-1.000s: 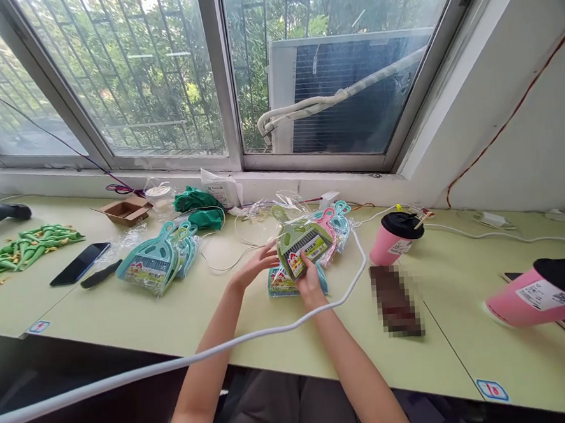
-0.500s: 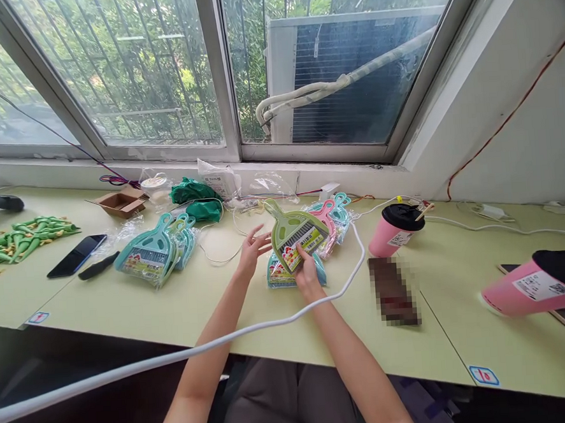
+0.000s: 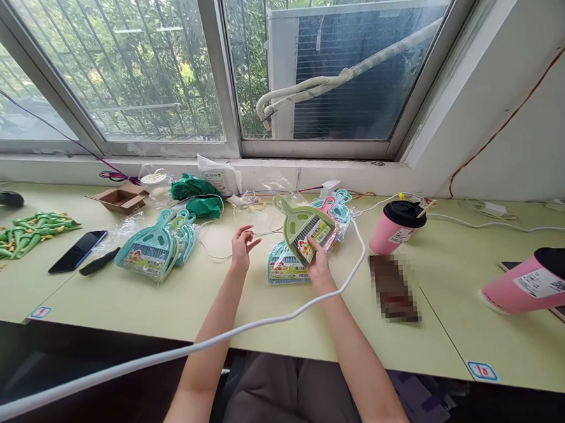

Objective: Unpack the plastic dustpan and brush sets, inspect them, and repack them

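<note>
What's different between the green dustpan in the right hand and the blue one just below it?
The green dustpan is held in the right hand, while the blue dustpan rests on the table.
The green dustpan is tilted with its handle in plain view; the blue dustpan is partly covered by it, its handle hidden.
Both carry colourful printed labels.

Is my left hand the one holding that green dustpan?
No, your right hand grips the green dustpan, while your left hand is apart from it.
</note>
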The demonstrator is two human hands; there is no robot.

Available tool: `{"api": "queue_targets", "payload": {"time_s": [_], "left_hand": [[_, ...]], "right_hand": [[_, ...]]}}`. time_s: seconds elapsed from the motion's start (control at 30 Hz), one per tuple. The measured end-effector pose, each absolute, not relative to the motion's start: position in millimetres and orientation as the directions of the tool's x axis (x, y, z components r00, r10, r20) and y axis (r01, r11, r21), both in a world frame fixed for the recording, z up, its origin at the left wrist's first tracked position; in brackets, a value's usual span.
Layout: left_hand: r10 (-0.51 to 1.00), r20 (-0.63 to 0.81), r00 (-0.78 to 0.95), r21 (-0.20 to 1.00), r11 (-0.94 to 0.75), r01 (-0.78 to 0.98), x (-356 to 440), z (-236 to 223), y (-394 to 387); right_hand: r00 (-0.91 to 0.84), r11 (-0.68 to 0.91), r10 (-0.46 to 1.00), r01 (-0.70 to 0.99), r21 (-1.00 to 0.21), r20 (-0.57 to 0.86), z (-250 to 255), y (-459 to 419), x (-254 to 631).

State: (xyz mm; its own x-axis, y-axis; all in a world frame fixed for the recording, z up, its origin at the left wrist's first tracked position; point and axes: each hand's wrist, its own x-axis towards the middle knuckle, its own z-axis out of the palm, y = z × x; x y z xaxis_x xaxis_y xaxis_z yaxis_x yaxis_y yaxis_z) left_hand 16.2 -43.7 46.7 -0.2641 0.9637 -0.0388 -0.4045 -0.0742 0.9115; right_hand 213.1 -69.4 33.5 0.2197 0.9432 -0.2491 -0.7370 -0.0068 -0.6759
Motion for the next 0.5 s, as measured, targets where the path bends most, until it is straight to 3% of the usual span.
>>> {"api": "queue_targets", "payload": {"time_s": [0.17, 0.37, 0.5], "left_hand": [[0.959, -0.116, -0.260, 0.937, 0.019, -0.349, 20.6, 40.2, -39.1], [0.965, -0.106, 0.240, 0.831, 0.218, -0.511, 30.3, 43.0, -48.4], [0.973, -0.047, 0.224, 0.880, 0.146, -0.451, 33.4, 40.7, -51.8]], "right_hand": [[0.124, -0.125, 0.927, -0.789, -0.601, -0.355, 36.5, -70.5, 212.7], [0.177, -0.101, 0.919, -0.759, -0.643, -0.353, 31.1, -71.7, 207.0], [0.264, -0.104, 0.884, -0.694, -0.713, -0.386, 26.1, -72.5, 203.4]]}}
